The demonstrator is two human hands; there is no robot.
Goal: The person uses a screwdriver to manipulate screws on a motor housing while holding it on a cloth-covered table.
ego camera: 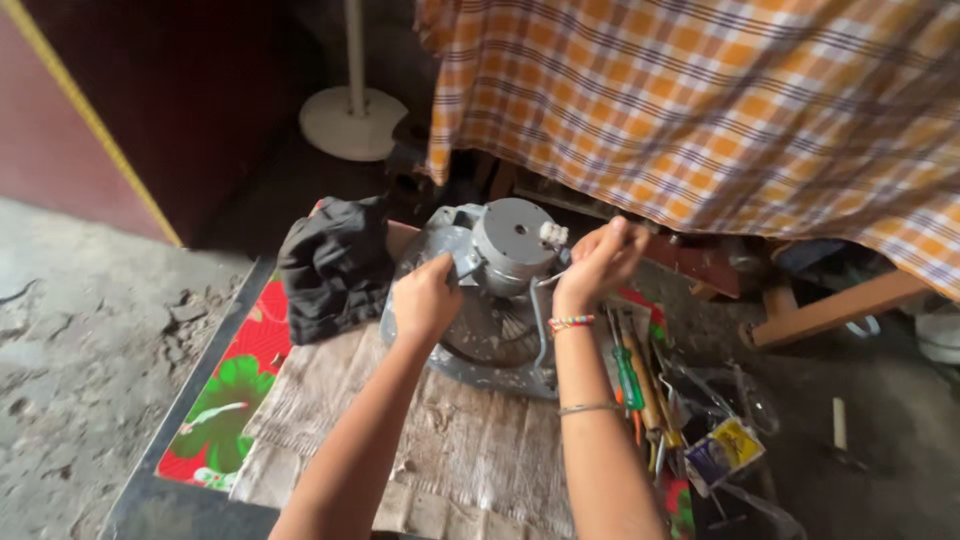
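Fan motor [512, 245] upright, axis vertical

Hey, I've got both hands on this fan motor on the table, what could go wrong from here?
1. The grey fan assembly stands tilted near the table's far edge; both the left hand and right hand steady it, so letting go might tip it.
2. The right fingers sit by thin metal guard bars and could get pinched.
3. Screwdrivers crowd the right forearm and could get knocked off.
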